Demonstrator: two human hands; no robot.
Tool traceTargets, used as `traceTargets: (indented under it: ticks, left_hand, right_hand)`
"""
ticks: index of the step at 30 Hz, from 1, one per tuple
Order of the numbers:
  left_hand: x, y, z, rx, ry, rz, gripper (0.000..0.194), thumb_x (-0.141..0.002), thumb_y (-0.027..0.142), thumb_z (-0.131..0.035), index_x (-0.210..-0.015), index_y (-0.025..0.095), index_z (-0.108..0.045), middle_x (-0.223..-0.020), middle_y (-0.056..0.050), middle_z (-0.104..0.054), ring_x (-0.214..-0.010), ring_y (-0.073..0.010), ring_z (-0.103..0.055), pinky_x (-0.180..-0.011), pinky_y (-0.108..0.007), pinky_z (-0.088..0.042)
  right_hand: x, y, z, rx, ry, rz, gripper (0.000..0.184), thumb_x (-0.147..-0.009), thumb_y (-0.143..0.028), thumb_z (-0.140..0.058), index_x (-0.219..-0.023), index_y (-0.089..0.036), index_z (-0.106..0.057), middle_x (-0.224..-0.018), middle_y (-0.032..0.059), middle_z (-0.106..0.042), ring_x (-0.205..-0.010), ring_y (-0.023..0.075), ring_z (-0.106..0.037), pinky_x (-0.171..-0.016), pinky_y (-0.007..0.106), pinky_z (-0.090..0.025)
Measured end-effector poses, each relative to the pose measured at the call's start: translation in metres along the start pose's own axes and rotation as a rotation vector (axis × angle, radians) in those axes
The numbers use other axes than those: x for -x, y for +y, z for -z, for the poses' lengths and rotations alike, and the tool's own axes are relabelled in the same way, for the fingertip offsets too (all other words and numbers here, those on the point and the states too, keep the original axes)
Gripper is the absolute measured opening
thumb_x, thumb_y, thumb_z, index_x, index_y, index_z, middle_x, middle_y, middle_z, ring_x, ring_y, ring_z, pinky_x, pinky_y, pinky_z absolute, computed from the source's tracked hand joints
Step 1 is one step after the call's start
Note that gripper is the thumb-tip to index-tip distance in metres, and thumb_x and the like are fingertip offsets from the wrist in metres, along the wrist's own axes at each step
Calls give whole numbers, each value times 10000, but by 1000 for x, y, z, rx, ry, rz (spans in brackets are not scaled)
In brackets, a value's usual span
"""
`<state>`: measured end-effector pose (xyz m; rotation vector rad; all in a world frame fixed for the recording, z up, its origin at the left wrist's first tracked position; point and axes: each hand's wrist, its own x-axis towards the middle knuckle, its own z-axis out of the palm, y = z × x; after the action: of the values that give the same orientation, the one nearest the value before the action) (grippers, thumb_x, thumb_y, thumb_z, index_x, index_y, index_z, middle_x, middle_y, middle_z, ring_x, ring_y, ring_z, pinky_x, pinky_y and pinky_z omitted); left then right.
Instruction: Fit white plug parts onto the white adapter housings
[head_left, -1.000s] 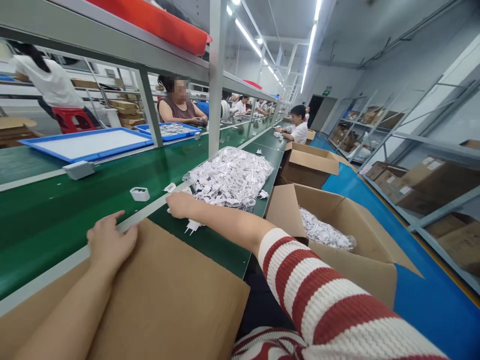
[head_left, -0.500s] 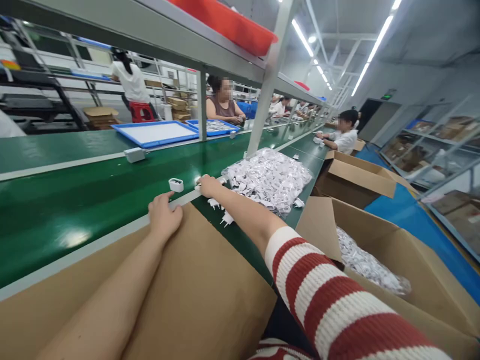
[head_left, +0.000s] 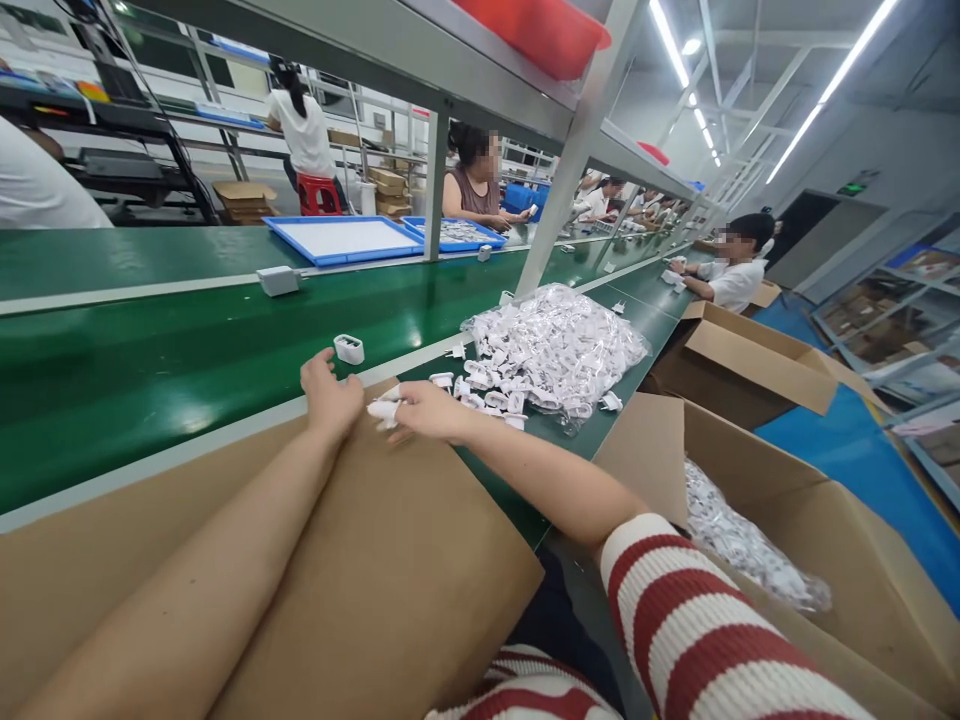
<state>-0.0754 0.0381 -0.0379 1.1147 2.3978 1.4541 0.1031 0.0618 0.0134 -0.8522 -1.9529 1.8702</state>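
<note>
Under long lamps, by the green bench, I saw the right hand pinching white pieces, the left hand half-open.

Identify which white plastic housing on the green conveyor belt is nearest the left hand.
The oval, open-ended white plastic housing, beside the left hand; boxier pale housings lie farther away.

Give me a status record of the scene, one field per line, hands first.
Right hand: holding small white parts
Left hand: beside white housing, contact unclear
Housing location: green belt
Bagged stock: clear bag of white pieces, loose ones beside it
Below hands: brown cardboard
Far right: open carton, another bag inside
</note>
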Motion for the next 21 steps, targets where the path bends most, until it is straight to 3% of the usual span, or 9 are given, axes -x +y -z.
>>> traceTargets:
  ticks: [3, 7, 9, 12, 14, 16, 18, 21]
  left_hand:
    - [-4, 1, -2, 22, 6, 62, 632, -879, 99, -509, -1491, 42, -361, -1519, -256, -423, -1351, -243, -553, -1154, -397, -499]
    - [-8, 7, 4, -48, 31, 105, 622, -909, 109, -495, -1493, -31, -329, -1536, -296, -383, -1353, -253, -532, -1162, -433, -479]
    - [-14, 11, 12, -111, 31, 40, 681, -893, 101, -533, -1534, 3, -326, -1622, -247, -311, -1452, -266, -420, -1223, -447, -397]
    - [-28, 16, 28, -214, -61, -79, 710, -837, 102, -619, -1524, 91, -438, -1676, -104, -332, -1555, -284, -238, -1287, -463, -255]
    - [-38, 19, 40, -278, -159, -98, 592, -830, 133, -662, -1413, 81, -568, -1588, -102, -482, -1471, -280, -380, -1248, -461, -308]
    - [-44, 23, 51, -339, -227, -91, 465, -851, 204, -707, -1285, 48, -650, -1443, -135, -610, -1258, -242, -554, -1139, -406, -418]
    - [-41, 30, 61, -393, -254, -92, 462, -867, 321, -749, -1219, 29, -675, -1313, -140, -674, -1073, -209, -603, -1014, -349, -474]
    - [-18, 41, 71, -436, -279, -127, 506, -865, 461, -770, -1194, 84, -697, -1163, -80, -722, -937, -185, -600, -885, -301, -484]
  right_hand:
    - [12, 16, -16, -228, 32, -60, 38, -892, -153, -718, -887, -168, -683, -870, 24, -720, -804, 143, -733, -806, 287, -654]
    - [9, 36, -15, -142, 128, 52, 164, -929, -154, -615, -959, -194, -771, -1025, 27, -775, -952, 156, -741, -982, 317, -598]
    - [6, 43, -12, -77, 159, 128, 196, -912, -176, -632, -1009, -210, -799, -1077, 18, -785, -1022, 170, -730, -1036, 330, -566]
    - [4, 46, -10, -121, 206, 108, 196, -875, -245, -711, -1034, -193, -813, -1018, 26, -793, -917, 170, -730, -943, 320, -602]
    - [5, 43, -11, -213, 213, 38, 201, -829, -275, -781, -996, -168, -819, -942, 36, -791, -798, 155, -721, -830, 295, -625]
    - [9, 38, -11, -316, 209, -15, 215, -771, -283, -844, -940, -152, -818, -884, 43, -786, -741, 147, -718, -764, 280, -632]
    - [11, 34, -10, -409, 206, -34, 242, -735, -286, -876, -923, -146, -813, -875, 50, -785, -754, 153, -733, -759, 281, -641]
    - [12, 30, -4, -455, 249, -14, 264, -735, -270, -864, -962, -150, -803, -951, 58, -792, -840, 168, -750, -811, 292, -643]
